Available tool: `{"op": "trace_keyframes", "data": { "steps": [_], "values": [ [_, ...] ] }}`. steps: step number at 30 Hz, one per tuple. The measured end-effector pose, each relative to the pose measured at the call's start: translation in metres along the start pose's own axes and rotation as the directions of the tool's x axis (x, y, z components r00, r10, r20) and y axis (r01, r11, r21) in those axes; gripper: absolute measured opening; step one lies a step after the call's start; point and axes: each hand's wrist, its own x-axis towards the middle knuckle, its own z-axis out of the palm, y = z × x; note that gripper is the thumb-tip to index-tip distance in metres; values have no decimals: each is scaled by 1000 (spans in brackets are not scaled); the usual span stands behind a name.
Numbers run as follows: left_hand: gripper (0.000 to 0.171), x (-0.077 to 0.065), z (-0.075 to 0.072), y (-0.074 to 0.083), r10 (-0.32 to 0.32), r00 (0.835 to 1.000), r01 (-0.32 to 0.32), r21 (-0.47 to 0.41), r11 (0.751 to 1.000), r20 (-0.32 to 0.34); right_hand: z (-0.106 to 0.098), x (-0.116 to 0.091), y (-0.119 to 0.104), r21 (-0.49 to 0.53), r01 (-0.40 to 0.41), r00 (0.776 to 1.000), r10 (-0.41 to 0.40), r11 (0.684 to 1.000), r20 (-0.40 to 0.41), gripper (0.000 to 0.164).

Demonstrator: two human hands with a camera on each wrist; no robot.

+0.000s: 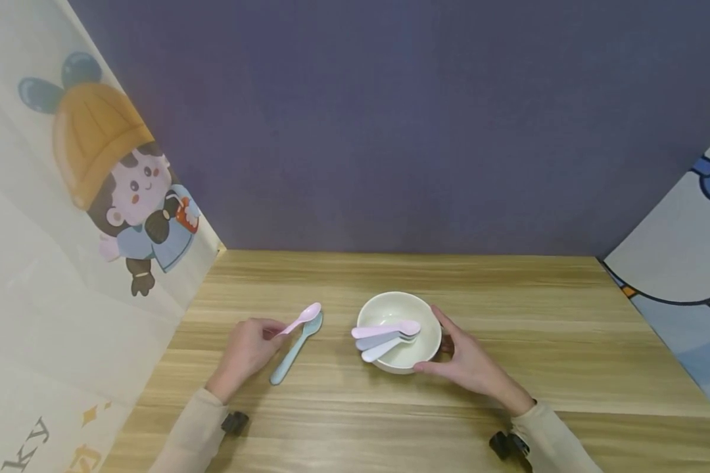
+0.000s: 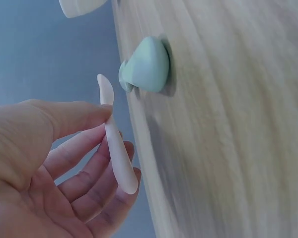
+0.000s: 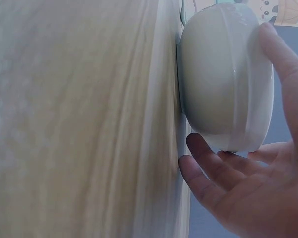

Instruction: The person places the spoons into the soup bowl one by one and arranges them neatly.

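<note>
My left hand (image 1: 245,351) pinches a pink spoon (image 1: 311,312) by its handle between thumb and fingertips. In the left wrist view, this spoon (image 2: 120,158) is held clear of the tabletop. Just under it in the head view, a mint-green utensil (image 1: 290,358) lies on the table; its head is partly covered. My right hand (image 1: 470,361) holds a white bowl (image 1: 390,305) at its right side, thumb at the near rim, fingers around the far side. Inside the bowl lean a pink spoon (image 1: 384,329), a lavender utensil (image 1: 373,341) and a pale fork (image 1: 381,350), handles pointing left over the rim.
The wood-grain table (image 1: 509,295) ends at a dark blue panel (image 1: 390,131) behind. A pale wall with a cartoon child (image 1: 136,184) stands at the left, another printed panel (image 1: 680,263) at the right.
</note>
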Motion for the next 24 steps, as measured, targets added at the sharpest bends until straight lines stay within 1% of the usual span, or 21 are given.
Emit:
{"op": "trace_keyframes", "data": {
  "steps": [7,14,24],
  "values": [
    [15,-1,1,2,28,1000,-28,-6,1000,-1,1,1,1,33,8,1000,-8,999,6,124],
    [14,-1,1,4,40,999,-40,-11,999,-4,1,1,1,26,0,1000,-1,1000,7,125],
    [13,-2,1,8,60,998,-60,-12,998,-1,1,0,1,40,18,1000,-18,999,4,123]
  ]
}}
